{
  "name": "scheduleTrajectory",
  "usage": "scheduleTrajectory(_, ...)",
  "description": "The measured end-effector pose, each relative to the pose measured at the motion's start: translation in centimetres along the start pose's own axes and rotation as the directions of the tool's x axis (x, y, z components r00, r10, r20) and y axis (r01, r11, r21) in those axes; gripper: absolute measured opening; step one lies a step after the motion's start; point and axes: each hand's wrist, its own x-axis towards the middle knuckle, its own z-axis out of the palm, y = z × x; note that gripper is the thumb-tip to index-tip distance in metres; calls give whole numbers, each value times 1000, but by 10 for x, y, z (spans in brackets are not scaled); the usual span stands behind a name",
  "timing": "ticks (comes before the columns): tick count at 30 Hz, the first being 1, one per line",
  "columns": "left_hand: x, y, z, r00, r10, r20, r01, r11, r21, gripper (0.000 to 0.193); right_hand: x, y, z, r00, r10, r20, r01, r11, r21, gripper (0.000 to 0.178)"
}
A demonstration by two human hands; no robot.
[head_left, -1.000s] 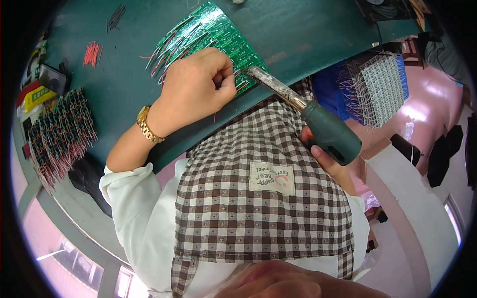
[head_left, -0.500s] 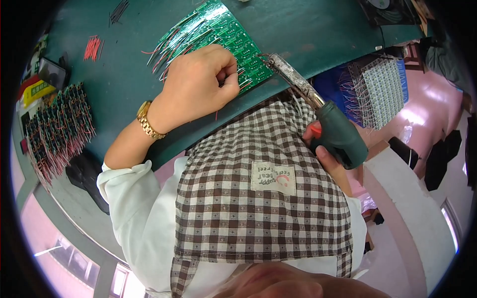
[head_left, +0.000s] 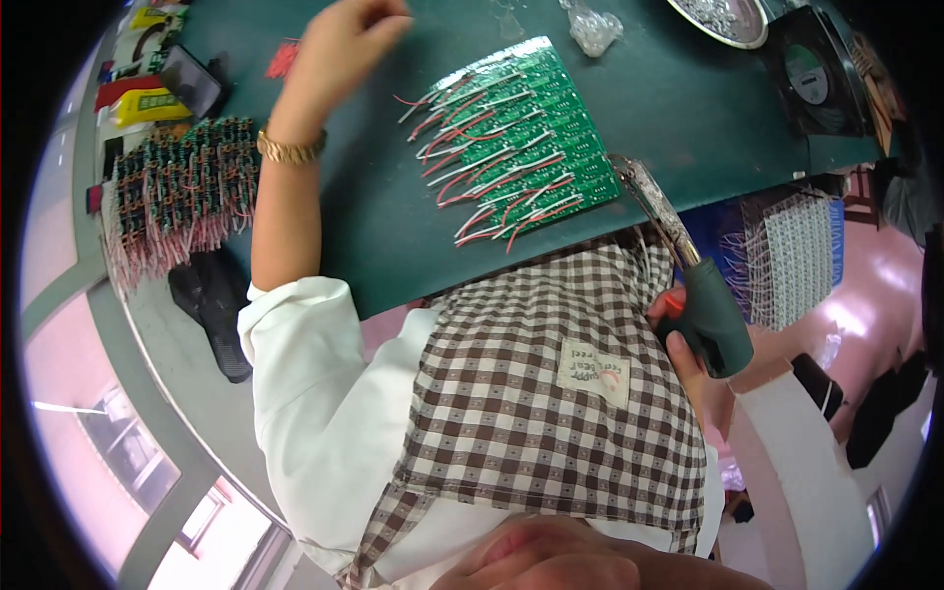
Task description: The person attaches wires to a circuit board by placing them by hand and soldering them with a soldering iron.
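Observation:
A green circuit board panel point(head_left: 575, 128) lies on the dark green table, with rows of red and white wires point(head_left: 482, 167) standing out over its left side. My left hand point(head_left: 339, 49) is at the upper edge of the view, left of and beyond the board. Its fingers are curled and partly cut off; whatever they hold is hidden. At the table's front edge, my right hand point(head_left: 683, 359) grips a soldering gun point(head_left: 720, 320) with a dark green body and red trigger. The gun's tip is beside the board's right edge. Red wire pieces point(head_left: 282, 59) lie beside my left forearm.
Wired small boards point(head_left: 187, 187) hang over the table's left edge, near a phone point(head_left: 194, 79) and a yellow packet point(head_left: 147, 106). Farther right are a crumpled clear plastic bag point(head_left: 595, 31), a metal dish point(head_left: 728, 15) and a black fan-like device point(head_left: 811, 79). White panels point(head_left: 792, 261) stand at right.
My left hand has left the board and moved away to the upper left, uncovering the wires. The view has shifted. My right hand still holds the soldering gun by the board's edge.

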Motion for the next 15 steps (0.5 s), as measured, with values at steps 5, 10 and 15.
scheduleTrajectory(5,21,-80,-37,996,-69,-52,79,976,205,15,-4,-18,2,1000,-11,-5,11,999,-40,46)
scheduleTrajectory(10,28,-92,-22,999,-2,-32,17,892,451,17,-5,-18,7,999,6,-50,-7,1000,-20,44)
scheduleTrajectory(15,23,-53,10,965,229,-128,-95,758,645,14,9,-1,-24,999,-29,29,29,1000,4,41)
